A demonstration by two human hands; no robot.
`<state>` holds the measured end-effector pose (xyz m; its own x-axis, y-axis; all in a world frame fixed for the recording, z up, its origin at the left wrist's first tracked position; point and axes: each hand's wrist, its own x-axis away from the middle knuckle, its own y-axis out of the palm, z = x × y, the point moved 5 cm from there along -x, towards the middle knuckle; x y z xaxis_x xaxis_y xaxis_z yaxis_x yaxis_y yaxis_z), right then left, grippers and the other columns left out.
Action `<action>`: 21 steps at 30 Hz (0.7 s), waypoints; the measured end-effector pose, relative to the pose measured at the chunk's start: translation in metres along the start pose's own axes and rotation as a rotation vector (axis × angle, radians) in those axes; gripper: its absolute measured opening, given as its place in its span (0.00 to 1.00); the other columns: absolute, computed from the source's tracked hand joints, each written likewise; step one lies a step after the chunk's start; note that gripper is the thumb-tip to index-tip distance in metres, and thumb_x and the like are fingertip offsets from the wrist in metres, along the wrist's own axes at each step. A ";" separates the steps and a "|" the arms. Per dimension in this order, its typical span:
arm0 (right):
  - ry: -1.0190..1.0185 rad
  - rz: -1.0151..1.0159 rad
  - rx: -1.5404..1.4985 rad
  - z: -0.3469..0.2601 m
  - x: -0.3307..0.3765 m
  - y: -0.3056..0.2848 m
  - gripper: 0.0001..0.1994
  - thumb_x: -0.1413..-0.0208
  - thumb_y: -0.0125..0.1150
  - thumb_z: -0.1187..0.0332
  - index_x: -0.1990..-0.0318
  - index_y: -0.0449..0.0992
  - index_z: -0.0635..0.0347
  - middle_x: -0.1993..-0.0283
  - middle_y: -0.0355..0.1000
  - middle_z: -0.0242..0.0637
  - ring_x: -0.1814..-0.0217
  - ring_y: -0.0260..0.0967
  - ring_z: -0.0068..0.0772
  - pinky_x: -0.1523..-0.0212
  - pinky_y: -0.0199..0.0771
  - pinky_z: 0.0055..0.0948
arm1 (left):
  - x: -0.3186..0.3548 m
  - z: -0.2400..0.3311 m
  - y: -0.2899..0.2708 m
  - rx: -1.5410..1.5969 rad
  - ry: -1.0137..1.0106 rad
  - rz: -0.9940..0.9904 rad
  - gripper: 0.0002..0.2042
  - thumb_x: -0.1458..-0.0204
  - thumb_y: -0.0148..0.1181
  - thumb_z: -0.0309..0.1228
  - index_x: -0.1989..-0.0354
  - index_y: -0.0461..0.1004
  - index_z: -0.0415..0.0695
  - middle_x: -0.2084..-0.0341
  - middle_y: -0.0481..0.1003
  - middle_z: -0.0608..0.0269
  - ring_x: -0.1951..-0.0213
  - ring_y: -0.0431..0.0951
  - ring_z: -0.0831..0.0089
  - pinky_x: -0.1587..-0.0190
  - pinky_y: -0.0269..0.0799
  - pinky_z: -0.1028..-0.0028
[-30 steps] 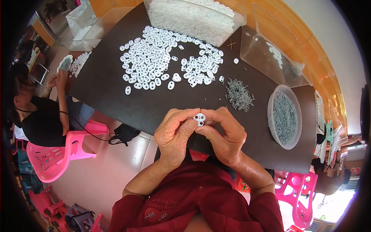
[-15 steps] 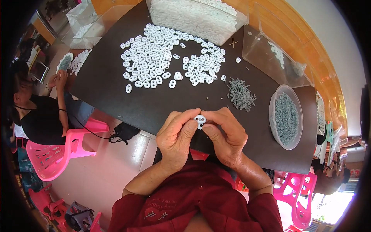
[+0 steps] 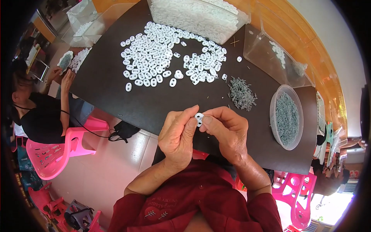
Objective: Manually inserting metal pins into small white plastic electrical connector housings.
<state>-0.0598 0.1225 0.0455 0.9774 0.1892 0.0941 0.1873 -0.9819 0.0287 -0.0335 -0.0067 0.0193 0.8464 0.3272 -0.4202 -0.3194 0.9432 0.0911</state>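
Between my fingertips, just above the near part of the dark table (image 3: pixel 154 104), is a small white plastic piece (image 3: pixel 199 116) with two dark holes. My left hand (image 3: pixel 177 133) pinches it from the left with thumb and forefinger. My right hand (image 3: pixel 227 131) grips its right side, the thumb lying over part of it. Beyond my hands lies a large spread of loose white two-hole oval pieces (image 3: pixel 145 58), with a smaller heap of white pieces (image 3: pixel 205 63) to its right. A pile of short grey pins (image 3: pixel 242 94) rests right of centre.
A round clear tub (image 3: pixel 286 118) of grey pins stands at the right. Clear bins, one heaped with white pieces (image 3: pixel 197 19) and one holding a few (image 3: pixel 266 63), line the back. At left another person (image 3: pixel 42 112) sits on a pink chair (image 3: pixel 50 158), handling similar parts.
My right thumb has moved up over the white piece, and the piece has turned slightly between my fingers. The person at left has drawn their hands apart.
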 end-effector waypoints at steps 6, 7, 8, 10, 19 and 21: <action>-0.011 -0.018 0.011 0.004 -0.003 -0.002 0.07 0.45 0.56 0.73 0.62 0.75 0.69 0.70 0.74 0.34 0.68 0.68 0.18 0.67 0.66 0.17 | -0.001 0.002 0.001 -0.017 -0.004 0.005 0.10 0.44 0.55 0.21 0.55 0.75 0.35 0.70 0.69 0.68 0.71 0.65 0.84 0.69 0.61 0.84; -0.014 -0.021 0.015 0.004 -0.004 -0.002 0.07 0.45 0.56 0.75 0.62 0.75 0.69 0.69 0.74 0.34 0.68 0.67 0.18 0.66 0.66 0.18 | 0.000 0.001 0.001 -0.007 -0.021 0.008 0.10 0.44 0.55 0.21 0.55 0.75 0.35 0.70 0.69 0.68 0.71 0.65 0.84 0.69 0.61 0.84; -0.013 -0.021 0.016 0.005 -0.003 0.000 0.07 0.45 0.56 0.75 0.62 0.75 0.69 0.69 0.74 0.34 0.68 0.67 0.18 0.66 0.66 0.18 | 0.000 0.000 0.002 -0.006 -0.021 0.008 0.10 0.44 0.55 0.21 0.55 0.75 0.35 0.70 0.69 0.68 0.71 0.65 0.84 0.69 0.61 0.84; -0.108 0.076 -0.006 0.006 -0.002 0.001 0.07 0.46 0.56 0.79 0.60 0.75 0.69 0.66 0.73 0.35 0.68 0.67 0.18 0.65 0.67 0.19 | 0.001 -0.002 0.003 0.032 -0.062 0.004 0.10 0.44 0.54 0.21 0.55 0.75 0.35 0.70 0.69 0.67 0.70 0.66 0.84 0.68 0.62 0.84; -0.455 0.003 0.275 -0.005 0.001 0.007 0.15 0.55 0.63 0.82 0.56 0.76 0.65 0.68 0.69 0.31 0.69 0.62 0.20 0.66 0.65 0.19 | -0.002 -0.006 -0.001 0.146 -0.136 -0.011 0.09 0.42 0.53 0.22 0.55 0.75 0.37 0.68 0.70 0.66 0.68 0.68 0.83 0.65 0.64 0.85; -0.525 0.016 0.348 -0.005 0.001 0.007 0.15 0.56 0.65 0.81 0.56 0.76 0.66 0.69 0.70 0.32 0.70 0.63 0.21 0.68 0.65 0.20 | -0.001 -0.007 -0.001 0.168 -0.159 -0.021 0.10 0.42 0.53 0.22 0.54 0.75 0.36 0.68 0.70 0.67 0.67 0.68 0.83 0.64 0.64 0.85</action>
<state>-0.0576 0.1160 0.0511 0.8815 0.2307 -0.4120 0.1065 -0.9471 -0.3026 -0.0367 -0.0085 0.0137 0.9128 0.2999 -0.2773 -0.2369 0.9417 0.2388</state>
